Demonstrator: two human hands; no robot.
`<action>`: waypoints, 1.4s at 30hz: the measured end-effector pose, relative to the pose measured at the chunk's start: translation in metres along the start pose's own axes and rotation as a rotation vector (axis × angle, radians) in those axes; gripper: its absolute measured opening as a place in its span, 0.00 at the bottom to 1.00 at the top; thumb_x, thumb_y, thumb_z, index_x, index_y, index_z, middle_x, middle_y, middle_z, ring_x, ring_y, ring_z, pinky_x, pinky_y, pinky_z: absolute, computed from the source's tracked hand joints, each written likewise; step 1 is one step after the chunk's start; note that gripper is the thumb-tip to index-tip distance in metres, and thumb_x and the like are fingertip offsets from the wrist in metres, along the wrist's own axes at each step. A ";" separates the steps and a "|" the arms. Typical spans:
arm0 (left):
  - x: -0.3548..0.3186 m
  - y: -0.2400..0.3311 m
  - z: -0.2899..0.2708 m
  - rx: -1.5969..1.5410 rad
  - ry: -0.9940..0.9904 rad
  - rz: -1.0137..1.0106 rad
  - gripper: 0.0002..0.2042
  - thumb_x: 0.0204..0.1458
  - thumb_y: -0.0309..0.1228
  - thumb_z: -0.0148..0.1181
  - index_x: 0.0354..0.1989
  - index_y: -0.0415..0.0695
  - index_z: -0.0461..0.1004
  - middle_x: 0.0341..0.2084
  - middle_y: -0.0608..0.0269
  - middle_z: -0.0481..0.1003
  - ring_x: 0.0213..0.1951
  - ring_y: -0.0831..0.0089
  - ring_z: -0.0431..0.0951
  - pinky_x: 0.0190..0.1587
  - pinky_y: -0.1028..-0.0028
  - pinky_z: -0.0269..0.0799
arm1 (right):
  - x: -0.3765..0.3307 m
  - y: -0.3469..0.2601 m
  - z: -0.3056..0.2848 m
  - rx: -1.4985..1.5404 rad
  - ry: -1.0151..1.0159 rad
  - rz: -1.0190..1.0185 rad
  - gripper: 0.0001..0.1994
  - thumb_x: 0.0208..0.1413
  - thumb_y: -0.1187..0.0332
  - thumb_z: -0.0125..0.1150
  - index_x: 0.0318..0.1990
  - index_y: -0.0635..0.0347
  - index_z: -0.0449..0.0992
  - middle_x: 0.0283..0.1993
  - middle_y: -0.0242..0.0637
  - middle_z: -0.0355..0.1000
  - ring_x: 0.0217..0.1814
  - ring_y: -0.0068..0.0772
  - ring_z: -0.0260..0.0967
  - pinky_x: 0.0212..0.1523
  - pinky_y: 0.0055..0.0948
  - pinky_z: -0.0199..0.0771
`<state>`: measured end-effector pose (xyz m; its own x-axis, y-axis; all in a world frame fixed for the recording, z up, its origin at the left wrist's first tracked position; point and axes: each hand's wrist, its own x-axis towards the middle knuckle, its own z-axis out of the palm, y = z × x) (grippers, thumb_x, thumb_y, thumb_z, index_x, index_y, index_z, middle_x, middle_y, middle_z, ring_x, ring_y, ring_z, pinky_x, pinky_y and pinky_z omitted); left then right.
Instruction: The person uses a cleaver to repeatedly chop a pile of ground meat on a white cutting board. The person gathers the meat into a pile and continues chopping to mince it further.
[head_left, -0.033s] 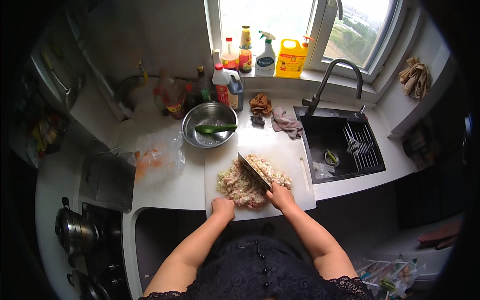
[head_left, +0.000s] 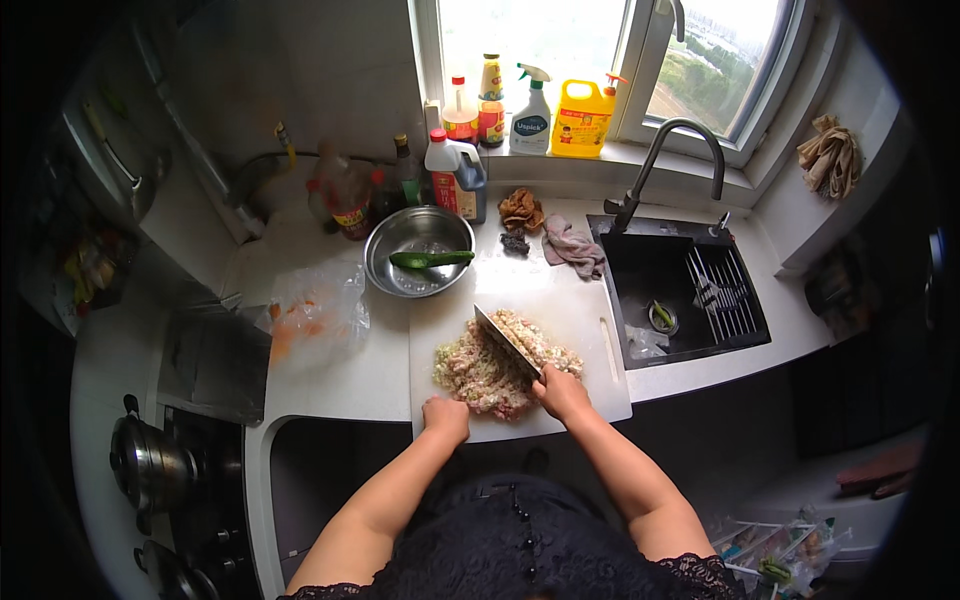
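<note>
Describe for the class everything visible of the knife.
The knife has a long, flat, grey, metallic-looking blade, slanting with its far end forward and left. The right hand grips its near end, hiding the handle. The blade's lower edge meets the chopped mixture on the white cutting board.

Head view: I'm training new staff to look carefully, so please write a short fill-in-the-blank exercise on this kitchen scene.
1. The knife is gripped by the person's ____ hand.
2. In the picture, the steel bowl stands to the ____ of the black sink.
3. The jug with a pump top is ____ in colour.
4. The long vegetable lying in the bowl is ____ in colour.

Missing words: right; left; yellow; green.
</note>
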<state>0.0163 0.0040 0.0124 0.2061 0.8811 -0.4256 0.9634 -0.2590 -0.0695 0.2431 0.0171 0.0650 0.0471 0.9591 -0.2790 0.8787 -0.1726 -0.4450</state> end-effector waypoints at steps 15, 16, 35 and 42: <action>-0.006 0.001 -0.007 -0.081 0.001 0.001 0.08 0.39 0.32 0.60 0.28 0.45 0.80 0.31 0.56 0.79 0.41 0.55 0.77 0.44 0.62 0.71 | -0.008 0.003 0.005 0.054 0.024 0.016 0.15 0.52 0.58 0.53 0.40 0.59 0.68 0.36 0.52 0.73 0.40 0.56 0.71 0.42 0.49 0.69; -0.005 0.001 -0.007 -0.082 -0.011 0.003 0.08 0.39 0.32 0.60 0.29 0.45 0.80 0.31 0.55 0.79 0.42 0.55 0.76 0.44 0.62 0.71 | -0.003 0.008 0.007 0.032 0.016 0.032 0.15 0.52 0.58 0.53 0.39 0.59 0.68 0.35 0.52 0.73 0.40 0.56 0.71 0.42 0.49 0.69; -0.003 -0.002 -0.005 -0.010 -0.013 -0.001 0.20 0.33 0.48 0.70 0.30 0.45 0.80 0.32 0.58 0.79 0.42 0.61 0.77 0.43 0.65 0.74 | -0.009 -0.001 -0.006 0.064 0.029 0.032 0.14 0.51 0.58 0.53 0.37 0.59 0.68 0.34 0.52 0.73 0.41 0.55 0.71 0.42 0.48 0.69; -0.003 0.001 -0.005 -0.007 -0.031 0.001 0.20 0.32 0.48 0.71 0.30 0.46 0.80 0.32 0.59 0.79 0.42 0.61 0.77 0.42 0.66 0.75 | -0.006 0.015 0.003 0.044 0.017 0.050 0.15 0.50 0.57 0.53 0.39 0.59 0.69 0.35 0.52 0.73 0.41 0.55 0.71 0.42 0.49 0.69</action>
<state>0.0180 0.0034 0.0184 0.2020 0.8682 -0.4532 0.9644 -0.2569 -0.0624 0.2544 0.0086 0.0579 0.0986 0.9529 -0.2869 0.8532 -0.2293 -0.4685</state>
